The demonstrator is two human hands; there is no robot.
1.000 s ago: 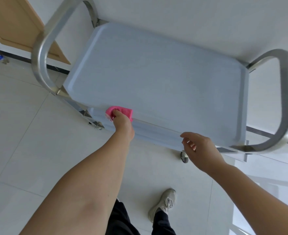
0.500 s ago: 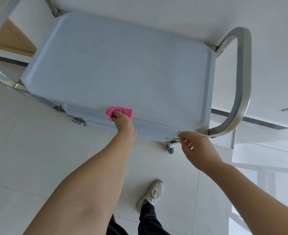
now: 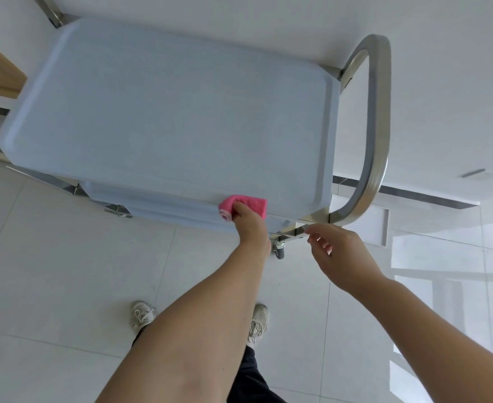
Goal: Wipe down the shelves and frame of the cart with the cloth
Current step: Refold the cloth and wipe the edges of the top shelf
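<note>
The cart [image 3: 164, 112] has a pale blue top shelf [image 3: 181, 120] with a raised rim, tilted in view, and a brushed steel frame handle [image 3: 376, 126] looping at its 3 o'clock end. The bunched pink cloth [image 3: 251, 205] sits on the shelf's near rim, toward 5 o'clock, close to the handle's base.

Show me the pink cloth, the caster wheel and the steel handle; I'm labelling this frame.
pink cloth [image 3: 252, 205]: head view, its top fold on the shelf edge.
caster wheel [image 3: 279, 251]: head view, the wheel's side.
steel handle [image 3: 378, 117]: head view, mid-tube.
</note>
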